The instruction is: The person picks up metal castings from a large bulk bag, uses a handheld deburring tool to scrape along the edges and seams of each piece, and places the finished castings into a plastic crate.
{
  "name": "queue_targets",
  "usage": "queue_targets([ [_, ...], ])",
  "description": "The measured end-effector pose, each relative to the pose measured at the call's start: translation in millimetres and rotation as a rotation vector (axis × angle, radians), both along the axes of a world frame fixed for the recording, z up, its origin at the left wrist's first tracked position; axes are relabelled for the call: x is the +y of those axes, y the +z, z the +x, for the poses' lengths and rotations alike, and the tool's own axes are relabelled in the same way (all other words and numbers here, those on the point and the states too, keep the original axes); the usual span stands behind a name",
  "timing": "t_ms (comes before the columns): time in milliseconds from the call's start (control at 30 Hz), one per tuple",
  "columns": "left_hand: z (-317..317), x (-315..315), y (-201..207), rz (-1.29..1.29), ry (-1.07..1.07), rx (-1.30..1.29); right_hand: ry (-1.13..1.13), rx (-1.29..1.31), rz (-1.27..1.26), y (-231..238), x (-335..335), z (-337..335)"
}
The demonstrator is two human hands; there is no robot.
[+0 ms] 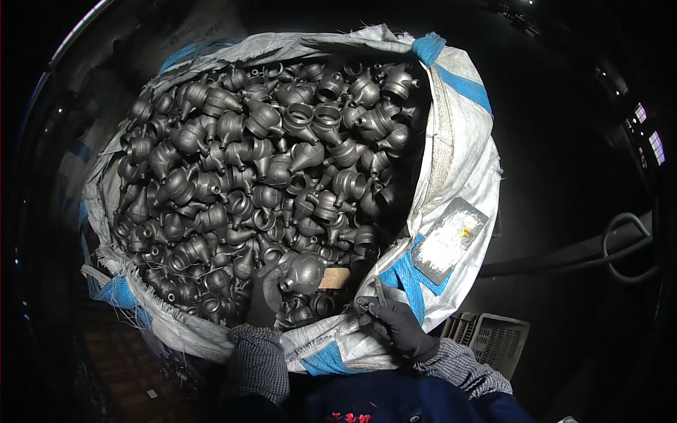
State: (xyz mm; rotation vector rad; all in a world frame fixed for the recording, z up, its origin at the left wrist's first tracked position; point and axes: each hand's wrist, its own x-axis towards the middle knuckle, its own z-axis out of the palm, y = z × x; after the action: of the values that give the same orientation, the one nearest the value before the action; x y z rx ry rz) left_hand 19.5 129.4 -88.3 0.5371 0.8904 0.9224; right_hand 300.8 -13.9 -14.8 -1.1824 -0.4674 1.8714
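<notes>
A large white woven sack (451, 169) with blue straps holds a heap of dark grey metal castings (275, 169), rounded bodies with short necks and ring-shaped openings. My left hand (264, 299), in a dark glove, reaches over the near rim. It is closed on one casting (305, 273) at the near side of the heap. Beside that casting lies a small tan block (334, 278). My right hand (398, 326), also gloved, is at the sack's near right rim. Its fingers are pinched together around a thin grey thing, too small to name.
A grey plate smeared with white (450, 240) rests against the sack's right side. Plastic crates (497, 342) stand on the floor at the lower right. A bent metal bar with a loop (627, 247) extends at the right. Brownish blocks (127, 359) lie at the lower left.
</notes>
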Motion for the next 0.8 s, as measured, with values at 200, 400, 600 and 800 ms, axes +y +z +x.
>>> queue_targets([
  [200, -39.7, -59.4, 36.0, 0.051, -0.086, -0.241, 0.057, 0.017, 0.020, 41.3, 25.6, -63.7],
  [400, -50.2, -84.4, 71.9, 0.179, -0.008, -0.244, 0.044, -0.039, 0.223, 26.1, 14.8, -99.3],
  [600, -45.5, -119.7, 11.9, -0.272, 0.482, -0.698, 0.010, -0.605, 0.608, 65.6, 11.0, -125.2],
  [800, -18.1, -138.6, 41.2, -0.184, 0.241, -0.665, 0.032, -0.904, 0.743, 59.7, -9.0, -137.1],
])
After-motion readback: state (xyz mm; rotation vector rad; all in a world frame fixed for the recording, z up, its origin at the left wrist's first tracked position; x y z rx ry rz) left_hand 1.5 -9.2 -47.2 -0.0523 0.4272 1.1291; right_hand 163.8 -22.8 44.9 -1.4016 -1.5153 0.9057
